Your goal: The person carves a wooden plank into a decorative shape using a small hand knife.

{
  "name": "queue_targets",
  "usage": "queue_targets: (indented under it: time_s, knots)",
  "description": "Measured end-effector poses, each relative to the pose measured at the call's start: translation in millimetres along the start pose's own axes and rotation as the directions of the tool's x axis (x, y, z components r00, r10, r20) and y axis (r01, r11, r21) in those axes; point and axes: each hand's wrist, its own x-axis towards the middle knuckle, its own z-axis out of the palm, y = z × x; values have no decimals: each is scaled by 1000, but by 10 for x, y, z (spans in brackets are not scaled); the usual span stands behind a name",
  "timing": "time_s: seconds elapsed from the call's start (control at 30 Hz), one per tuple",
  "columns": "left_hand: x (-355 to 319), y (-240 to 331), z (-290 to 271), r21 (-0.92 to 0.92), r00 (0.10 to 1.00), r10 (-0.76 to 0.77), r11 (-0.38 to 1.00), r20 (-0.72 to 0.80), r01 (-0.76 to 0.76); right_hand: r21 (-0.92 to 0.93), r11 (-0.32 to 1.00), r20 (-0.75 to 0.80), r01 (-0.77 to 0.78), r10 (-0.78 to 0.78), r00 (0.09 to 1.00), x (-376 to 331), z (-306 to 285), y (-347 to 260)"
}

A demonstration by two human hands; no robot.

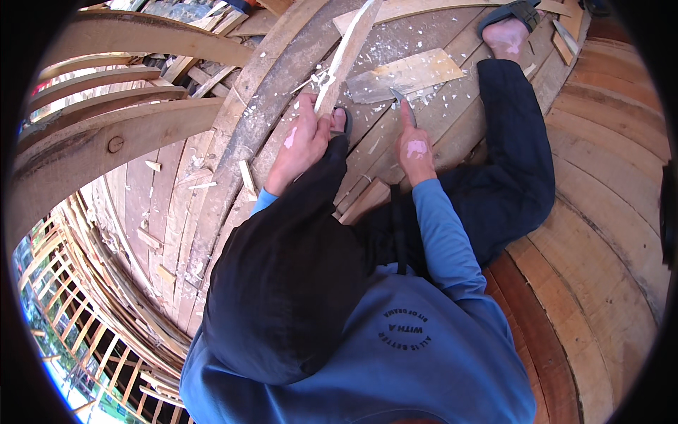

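Curved plank floor [452, 120] of a wooden hull under construction; heavy ribs [120, 141] arch off to the left, open framing drops away below them. The person sits on the planking, legs folded, one sandalled foot [510, 28] stretched ahead.

Flat offcut board [406, 74] lies on the floor just beyond the hands, ringed by pale wood chips [424, 42].

Long thin wooden slat [346, 53] stands tilted, lower end down by the near foot, upper end running out past the top edge.

Left hand [305, 134] is clenched round the slat's lower end, holding it steady.

Right hand [415, 150] is closed on the handle of a small bladed tool [402, 102], probably a knife or chisel; the blade points away, tip touching or just short of the offcut board. Cannot tell which.

Risks, as judged:
- Blade works close to the near foot and the holding hand; a slip off the grain could run it into either.
- The slat is braced by one hand only; a hard cut could twist or kick it loose.
- Loose chips on curved planks make poor footing, and the open framing to the left is near.
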Motion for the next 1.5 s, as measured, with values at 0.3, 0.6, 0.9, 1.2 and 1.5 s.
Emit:
queue_targets:
  time_s: [0.3, 0.6, 0.9, 1.2, 1.5]
  knots:
    - [93, -226, -5, -50, 997, -22, 998, 71, 25, 733, 608, 510, -303, -197, 838, 67, -273, 204]
    - [34, -130, 0, 41, 997, -31, 999, 68, 28, 452, 889, 142, -79, 15, 990, 395, -506, 111]
    - [84, -186, 55, -45, 995, -73, 996, 64, 76, -6, 992, 246, 128, -122, 962, 346, -370, -98]
    - [163, -323, 64, -416, 942, -122, 874, 312, 251, 574, 813, 265, -99, -70, 962, -32, -1054, -27]
    - [210, -453, -20, -389, 910, -219, 850, 353, 355, 713, 702, 276, 4, -285, 918, -434, -1339, -393]
